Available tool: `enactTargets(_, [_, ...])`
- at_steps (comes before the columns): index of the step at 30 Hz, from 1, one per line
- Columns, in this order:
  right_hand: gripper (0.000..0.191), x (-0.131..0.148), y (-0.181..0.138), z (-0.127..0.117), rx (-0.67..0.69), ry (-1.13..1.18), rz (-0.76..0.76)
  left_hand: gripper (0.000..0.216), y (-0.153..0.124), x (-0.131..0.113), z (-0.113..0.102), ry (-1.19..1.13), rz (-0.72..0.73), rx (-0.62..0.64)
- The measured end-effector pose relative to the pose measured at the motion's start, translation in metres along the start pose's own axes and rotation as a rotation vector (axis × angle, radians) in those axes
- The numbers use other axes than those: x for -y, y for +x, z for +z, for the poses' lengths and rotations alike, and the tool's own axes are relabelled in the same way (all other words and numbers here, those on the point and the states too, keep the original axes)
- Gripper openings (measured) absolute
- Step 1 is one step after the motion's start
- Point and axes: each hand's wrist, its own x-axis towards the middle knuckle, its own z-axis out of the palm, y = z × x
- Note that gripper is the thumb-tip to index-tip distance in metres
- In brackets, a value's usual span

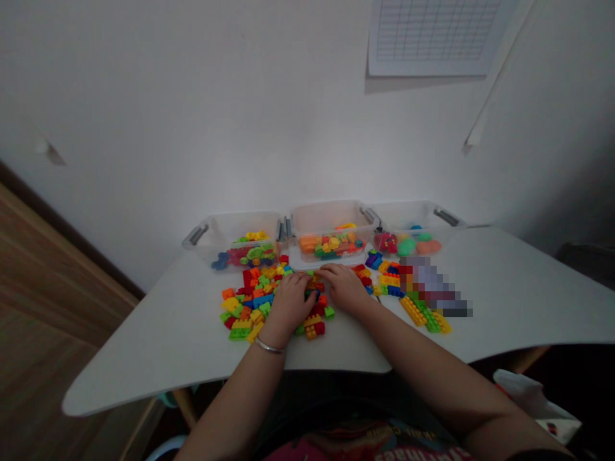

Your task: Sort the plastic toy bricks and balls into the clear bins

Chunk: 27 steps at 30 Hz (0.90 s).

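Note:
My left hand (292,302) lies over a heap of colourful plastic building bricks (261,299) on the white table. Its thumb stands apart from the fingers, with several bricks showing in the gap. Close on its right, my right hand (343,288) reaches to the heap's right edge, fingers stretched out toward the left hand. Both hands' fingertips are at the bricks; I see nothing gripped in either. Near the left wrist lie an orange brick (311,331) and a green brick (329,312). Bricks under the palms are hidden.
Behind the heap stand three clear bins: the left bin (230,224), the middle bin (331,214) and the right bin (408,214), holding colourful pieces. Long joined brick strips (425,314) lie right, beside a pixelated patch. The white table's (519,288) front edge runs under my forearms.

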Motion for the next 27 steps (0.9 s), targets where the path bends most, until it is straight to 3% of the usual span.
enactTargets(10, [0.026, 0.002, -0.011, -0.010, -0.073, -0.164, 0.096, 0.033, 0.000, -0.003, -0.006, -0.002, -0.003, 0.034])
enactTargets(19, [0.035, -0.004, -0.009, -0.006, -0.060, -0.125, 0.061, 0.034, 0.000, -0.001, -0.004, 0.020, 0.012, 0.031])
enactTargets(27, [0.027, 0.000, -0.010, -0.009, -0.036, -0.118, 0.046, 0.034, -0.001, -0.002, -0.005, 0.004, 0.007, 0.037])
